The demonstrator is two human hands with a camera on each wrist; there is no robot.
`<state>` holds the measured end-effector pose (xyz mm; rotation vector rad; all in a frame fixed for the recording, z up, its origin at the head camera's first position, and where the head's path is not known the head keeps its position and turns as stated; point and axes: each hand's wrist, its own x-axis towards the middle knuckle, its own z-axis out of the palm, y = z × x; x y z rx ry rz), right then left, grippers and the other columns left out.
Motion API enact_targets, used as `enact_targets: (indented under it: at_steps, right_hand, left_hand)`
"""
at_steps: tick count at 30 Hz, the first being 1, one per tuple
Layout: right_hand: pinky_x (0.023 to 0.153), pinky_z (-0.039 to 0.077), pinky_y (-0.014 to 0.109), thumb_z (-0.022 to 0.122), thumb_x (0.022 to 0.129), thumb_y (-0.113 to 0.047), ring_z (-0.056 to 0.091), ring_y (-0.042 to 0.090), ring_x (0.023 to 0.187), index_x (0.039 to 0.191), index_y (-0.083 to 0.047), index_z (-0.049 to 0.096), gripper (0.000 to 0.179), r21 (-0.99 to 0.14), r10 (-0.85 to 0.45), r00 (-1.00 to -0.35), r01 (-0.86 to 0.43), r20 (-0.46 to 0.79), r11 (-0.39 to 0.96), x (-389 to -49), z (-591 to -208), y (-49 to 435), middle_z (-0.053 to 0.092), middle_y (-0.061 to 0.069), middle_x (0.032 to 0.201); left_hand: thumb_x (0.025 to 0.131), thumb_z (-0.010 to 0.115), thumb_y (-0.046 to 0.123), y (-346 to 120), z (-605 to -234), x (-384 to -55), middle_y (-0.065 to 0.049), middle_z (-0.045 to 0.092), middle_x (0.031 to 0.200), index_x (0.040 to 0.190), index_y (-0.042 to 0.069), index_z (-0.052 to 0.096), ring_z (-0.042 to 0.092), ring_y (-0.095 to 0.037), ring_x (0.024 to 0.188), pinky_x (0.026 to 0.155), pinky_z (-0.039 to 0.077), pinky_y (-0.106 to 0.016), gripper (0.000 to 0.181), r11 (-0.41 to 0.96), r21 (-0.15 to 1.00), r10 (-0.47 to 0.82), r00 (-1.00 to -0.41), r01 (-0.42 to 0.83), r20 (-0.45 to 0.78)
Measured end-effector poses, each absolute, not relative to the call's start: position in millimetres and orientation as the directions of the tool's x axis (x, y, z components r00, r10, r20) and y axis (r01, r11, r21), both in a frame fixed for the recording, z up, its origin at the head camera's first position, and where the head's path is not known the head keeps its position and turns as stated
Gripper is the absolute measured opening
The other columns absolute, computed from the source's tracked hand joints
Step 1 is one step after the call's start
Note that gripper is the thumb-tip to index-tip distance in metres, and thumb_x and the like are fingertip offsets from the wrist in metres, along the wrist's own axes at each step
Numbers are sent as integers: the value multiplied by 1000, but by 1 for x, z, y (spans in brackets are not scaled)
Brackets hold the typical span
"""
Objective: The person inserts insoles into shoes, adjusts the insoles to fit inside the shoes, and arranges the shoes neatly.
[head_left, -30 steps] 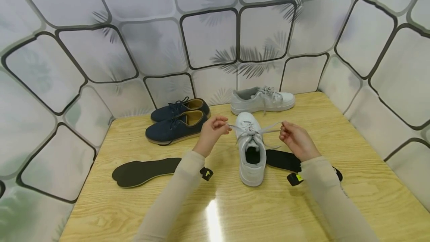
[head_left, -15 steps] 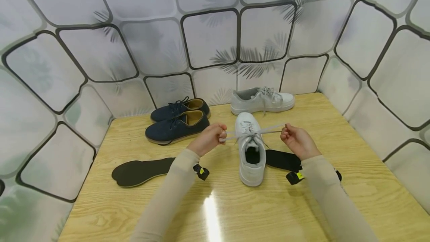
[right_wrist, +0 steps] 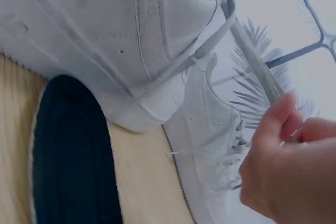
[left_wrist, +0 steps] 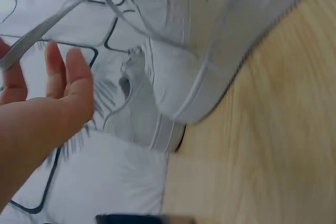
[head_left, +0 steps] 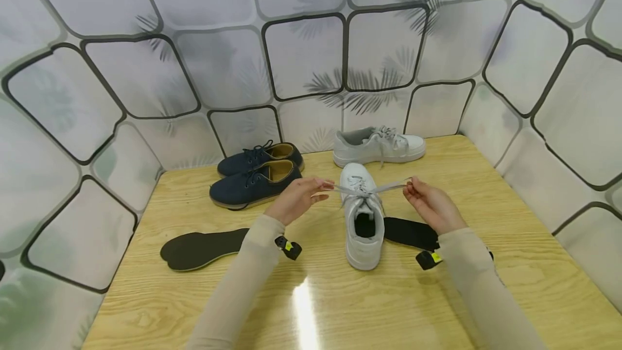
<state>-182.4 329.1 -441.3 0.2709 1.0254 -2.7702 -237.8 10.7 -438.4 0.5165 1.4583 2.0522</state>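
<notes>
A white sneaker [head_left: 363,247] stands on the table, toe pointing away, with its grey shoelace [head_left: 362,194] drawn out to both sides from a knot over the tongue. Left of the shoe, my left hand [head_left: 298,199] holds one lace end at its fingertips, the other fingers spread; the left wrist view cuts off part of this hold at its edge. To the right, my right hand [head_left: 430,201] pinches the other end between thumb and forefinger. In the right wrist view that lace [right_wrist: 254,59] runs straight to the fingers [right_wrist: 278,121].
A second white sneaker [head_left: 379,147] lies behind, by the patterned backdrop. Two navy shoes [head_left: 255,185] stand at the back left. One black insole [head_left: 204,247] lies at left, partly under the left sleeve; another insole [head_left: 410,232] is beside the sneaker, under the right forearm.
My left hand pulled its side of the lace outward and down, then rose slightly, its fingers now straighter. The right hand barely moved. The sneaker stayed in place.
</notes>
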Motion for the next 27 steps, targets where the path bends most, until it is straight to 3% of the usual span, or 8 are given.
enact_targets:
  at_steps: [3, 6, 9, 12, 16, 20, 23, 27]
  right_hand:
    - [81, 46, 22, 50, 99, -12, 49, 13, 90, 96, -5, 61, 13, -752, -62, -984, 166, -165, -638, -182, -438, 328, 56, 2, 100]
    - [80, 47, 21, 54, 98, -14, 51, 13, 93, 98, -8, 61, 10, -820, -34, -996, 90, -86, -565, -182, -434, 325, 59, -1, 107]
    - [80, 48, 21, 53, 98, -11, 56, 12, 92, 99, -7, 61, 8, -852, -40, -999, -8, 34, -523, -181, -428, 320, 64, 1, 108]
    - [80, 49, 21, 53, 99, -9, 59, 11, 91, 99, -6, 60, 8, -908, -73, -985, -113, 155, -403, -181, -421, 313, 65, 2, 102]
    - [83, 49, 23, 55, 99, -16, 59, 13, 92, 102, -4, 59, 13, -973, -138, -964, -215, 226, -86, -182, -407, 298, 63, 0, 99]
    - [85, 49, 28, 59, 97, -24, 59, 21, 99, 109, -2, 59, 25, -963, -234, -949, -242, 210, 117, -180, -394, 279, 62, 5, 107]
    - [87, 49, 30, 58, 98, -22, 59, 23, 104, 118, -1, 58, 29, -941, -308, -921, -297, 237, 164, -181, -389, 269, 59, 13, 118]
    - [87, 49, 35, 52, 100, -16, 56, 24, 106, 130, -4, 56, 32, -866, -292, -892, -423, 345, 268, -187, -387, 268, 55, 16, 129]
  left_hand:
    - [104, 36, 6, 21, -438, -237, -8, 58, 125, 93, 11, 65, 49, -20, 120, 114, 14, -54, 31, -440, 854, 659, -746, -277, 98]
    - [103, 34, 5, 34, -437, -236, -6, 58, 121, 113, 10, 57, 50, -19, 120, 113, 18, -52, 26, -462, 850, 670, -727, -252, 149]
    - [102, 40, 7, 47, -434, -237, -1, 59, 106, 138, 6, 45, 57, -16, 105, 101, 34, -43, 36, -328, 937, 654, -745, -123, 131]
    - [100, 50, 8, 59, -430, -238, -1, 60, 95, 146, 8, 39, 60, -13, 91, 86, 41, -35, 48, -125, 992, 637, -766, 9, 87]
    - [93, 62, 8, 75, -423, -238, -2, 61, 87, 142, 11, 47, 60, -11, 79, 75, 48, -28, 51, 59, 988, 640, -765, 143, 73]
    - [90, 67, 10, 88, -420, -234, 3, 57, 82, 128, 5, 58, 51, -9, 71, 66, 44, -22, 39, 134, 949, 658, -742, 284, 129]
    - [94, 63, 11, 94, -420, -232, 3, 53, 72, 107, -2, 63, 48, -9, 63, 60, 42, -21, 18, 154, 931, 655, -739, 331, 155]
    - [101, 51, 19, 94, -422, -233, -2, 49, 61, 100, -5, 65, 43, -11, 51, 52, 40, -23, 28, 135, 945, 648, -748, 297, 143]
